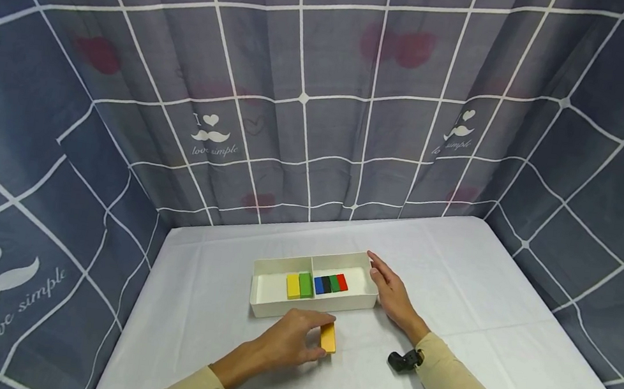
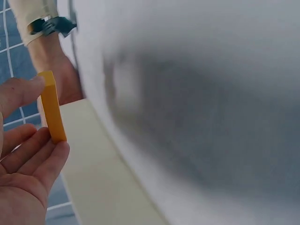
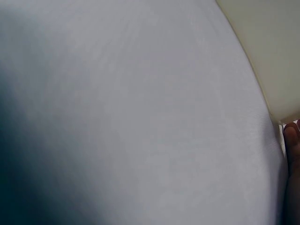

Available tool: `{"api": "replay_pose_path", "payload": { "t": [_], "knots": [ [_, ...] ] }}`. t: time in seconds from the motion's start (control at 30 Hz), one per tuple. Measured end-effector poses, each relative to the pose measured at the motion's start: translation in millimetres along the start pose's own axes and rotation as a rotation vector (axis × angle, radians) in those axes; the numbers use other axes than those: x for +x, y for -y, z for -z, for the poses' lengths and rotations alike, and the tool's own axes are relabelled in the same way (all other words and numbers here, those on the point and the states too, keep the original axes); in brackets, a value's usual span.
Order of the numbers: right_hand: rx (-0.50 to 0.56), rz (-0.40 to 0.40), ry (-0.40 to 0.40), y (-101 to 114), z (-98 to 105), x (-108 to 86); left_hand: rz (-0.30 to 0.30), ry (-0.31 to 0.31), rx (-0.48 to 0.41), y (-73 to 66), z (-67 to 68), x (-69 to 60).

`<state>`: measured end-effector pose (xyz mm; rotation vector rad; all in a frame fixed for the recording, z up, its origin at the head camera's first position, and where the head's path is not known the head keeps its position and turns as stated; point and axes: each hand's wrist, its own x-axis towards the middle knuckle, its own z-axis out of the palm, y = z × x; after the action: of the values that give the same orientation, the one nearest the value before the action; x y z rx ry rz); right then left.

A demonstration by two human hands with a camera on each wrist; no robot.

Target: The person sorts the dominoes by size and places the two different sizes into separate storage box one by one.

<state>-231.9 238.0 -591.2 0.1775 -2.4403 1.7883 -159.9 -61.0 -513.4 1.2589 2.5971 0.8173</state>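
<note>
My left hand pinches an orange-yellow rectangular block between thumb and fingertips, just in front of a white two-part box. The left wrist view shows the block upright, with the thumb at one end and fingertips at the other. At the box's right end, my right hand touches the wall with its fingers stretched along it. Inside the left compartment lie a yellow block and a light green block. A row of blue, black, green and red blocks lies in the right compartment against the divider.
A white cloth covers the table. Dark checked curtains hang behind it and on both sides. Each wrist carries a small black camera on a strap.
</note>
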Motion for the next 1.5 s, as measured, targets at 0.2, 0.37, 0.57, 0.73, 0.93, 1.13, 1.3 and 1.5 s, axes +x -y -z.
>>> {"api": "replay_pose_path", "payload": {
  "t": [0.2,0.37,0.57,0.73,0.93,1.13,1.3,1.5],
  "knots": [
    [0.014,0.004,-0.016,0.8,-1.0,-0.5,-0.024,-0.042,-0.012,-3.0,20.1,-0.4],
    [0.006,0.013,-0.006,1.3,0.4,-0.1,-0.021,-0.079,-0.027,-3.6,34.6,-0.2],
    [-0.008,0.015,0.006,-0.3,1.4,0.0,-0.014,-0.127,0.009,-0.3,50.1,-2.4],
    [-0.011,0.004,0.011,1.3,1.0,-0.5,0.044,-0.147,0.02,4.9,61.9,-4.2],
    [-0.001,0.003,0.004,0.0,1.2,-0.4,0.104,-0.196,0.007,11.4,76.7,-7.6],
    [0.009,0.009,-0.004,-1.5,-0.1,0.0,0.121,-0.235,0.023,21.3,87.0,-10.6],
    [0.019,-0.004,-0.01,4.4,-1.7,-1.0,0.126,-0.229,0.029,32.3,91.4,-11.8],
    [0.02,-0.022,0.015,31.3,1.2,-8.2,0.14,-0.209,0.016,44.2,93.3,-12.3]
  ]
}}
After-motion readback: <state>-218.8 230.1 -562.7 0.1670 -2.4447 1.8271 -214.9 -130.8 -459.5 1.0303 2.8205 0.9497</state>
